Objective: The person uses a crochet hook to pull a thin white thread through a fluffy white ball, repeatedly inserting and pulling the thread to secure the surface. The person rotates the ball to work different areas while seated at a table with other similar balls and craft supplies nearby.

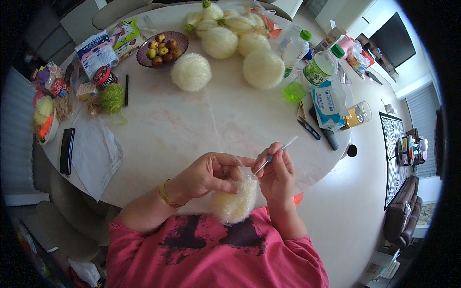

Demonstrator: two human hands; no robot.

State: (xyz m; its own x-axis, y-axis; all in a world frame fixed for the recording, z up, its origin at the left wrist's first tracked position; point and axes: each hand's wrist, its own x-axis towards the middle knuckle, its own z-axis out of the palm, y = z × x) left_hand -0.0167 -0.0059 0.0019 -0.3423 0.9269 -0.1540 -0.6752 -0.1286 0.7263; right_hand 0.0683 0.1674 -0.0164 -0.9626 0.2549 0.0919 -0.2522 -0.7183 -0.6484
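Observation:
My left hand (219,172) grips the upper edge of a fuzzy cream crocheted piece (236,203), which hangs at the table's near edge in front of my shirt. A thin strand of yarn (216,133) runs over the left fingers and up across the table. My right hand (277,172) holds a crochet hook (270,157) with a blue-grey grip; its tip meets the top edge of the piece near the left fingertips. Farther up lies a fuzzy cream ball (191,72), apart from both hands. Another cream ball (263,69) rests to its right.
At the back sit more cream balls (219,42) and a purple glass bowl (143,64) of fruit. Thread snips (309,129), a tissue pack (327,104), a glass (360,114) and plastic bottles (320,68) stand right. Green yarn (112,98), paper (92,154) and a phone (67,151) lie left.

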